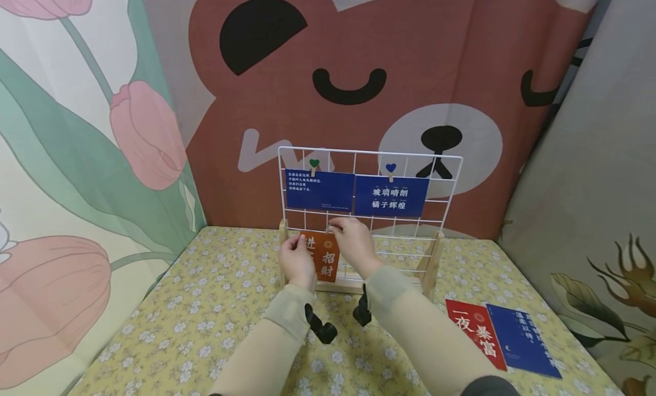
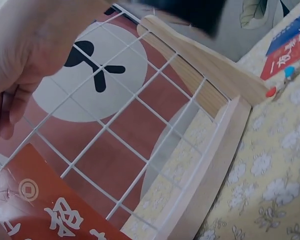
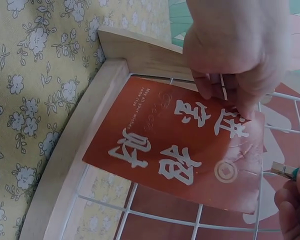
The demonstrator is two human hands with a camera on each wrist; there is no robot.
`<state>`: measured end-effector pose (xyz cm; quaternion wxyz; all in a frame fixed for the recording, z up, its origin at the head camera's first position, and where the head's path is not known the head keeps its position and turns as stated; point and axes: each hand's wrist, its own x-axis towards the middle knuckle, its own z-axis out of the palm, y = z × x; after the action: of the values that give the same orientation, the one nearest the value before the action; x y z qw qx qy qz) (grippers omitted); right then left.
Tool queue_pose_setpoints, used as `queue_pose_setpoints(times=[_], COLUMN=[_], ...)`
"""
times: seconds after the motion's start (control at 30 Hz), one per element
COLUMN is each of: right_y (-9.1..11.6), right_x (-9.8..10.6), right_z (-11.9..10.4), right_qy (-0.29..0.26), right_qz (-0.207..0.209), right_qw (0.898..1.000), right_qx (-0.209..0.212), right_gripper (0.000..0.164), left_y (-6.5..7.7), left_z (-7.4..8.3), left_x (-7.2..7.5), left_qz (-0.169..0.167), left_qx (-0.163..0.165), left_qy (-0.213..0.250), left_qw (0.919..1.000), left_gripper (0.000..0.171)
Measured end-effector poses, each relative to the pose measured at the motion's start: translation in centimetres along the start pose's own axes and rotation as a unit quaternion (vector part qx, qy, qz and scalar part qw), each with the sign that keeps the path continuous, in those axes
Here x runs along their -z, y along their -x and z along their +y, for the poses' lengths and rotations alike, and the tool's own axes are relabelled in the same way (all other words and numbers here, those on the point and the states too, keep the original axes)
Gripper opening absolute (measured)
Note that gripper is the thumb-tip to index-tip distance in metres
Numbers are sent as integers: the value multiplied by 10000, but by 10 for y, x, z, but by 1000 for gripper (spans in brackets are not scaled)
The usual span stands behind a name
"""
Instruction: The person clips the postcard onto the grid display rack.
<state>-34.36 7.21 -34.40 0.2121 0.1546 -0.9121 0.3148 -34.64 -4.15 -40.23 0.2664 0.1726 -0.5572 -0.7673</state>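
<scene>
My left hand (image 1: 298,262) pinches an orange card (image 1: 328,265) with white characters near its top left corner, holding it against the lower part of a white wire grid (image 1: 369,152). Between the thumb and fingers of my right hand (image 1: 353,242) is a small wooden clothespin (image 3: 282,169) with a green top, just beside the card's upper edge in the right wrist view. A wooden stand (image 1: 431,265) supports the grid. Higher up hang two blue cards, the left one (image 1: 320,194) under a green heart clothespin (image 1: 314,164) and the right one (image 1: 415,199) under a blue heart clothespin (image 1: 391,168).
A red card (image 1: 474,333) and a blue card (image 1: 523,339) lie side by side on the floral tablecloth (image 1: 205,305) at right. Near the stand's foot are small red (image 2: 271,91) and blue (image 2: 289,71) pieces. A printed bear curtain (image 1: 410,43) hangs behind.
</scene>
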Motion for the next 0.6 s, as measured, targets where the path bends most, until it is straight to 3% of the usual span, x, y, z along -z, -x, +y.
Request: queue_pose_setpoints(times=[0.33, 0.6], right_y=[-7, -8], right_x=[-10, -12], right_z=[-5, -10], right_qy=[331, 790], right_qz=[-63, 198], right_qw=[9993, 9951], right_qx=[130, 562], right_gripper=[20, 13], left_y=[2, 2], left_z=[0, 1], left_x=[-5, -5], left_qz=[66, 116], left_qx=[188, 42], left_qy=[338, 310], left_qw=[9992, 9994], left_gripper=[20, 15])
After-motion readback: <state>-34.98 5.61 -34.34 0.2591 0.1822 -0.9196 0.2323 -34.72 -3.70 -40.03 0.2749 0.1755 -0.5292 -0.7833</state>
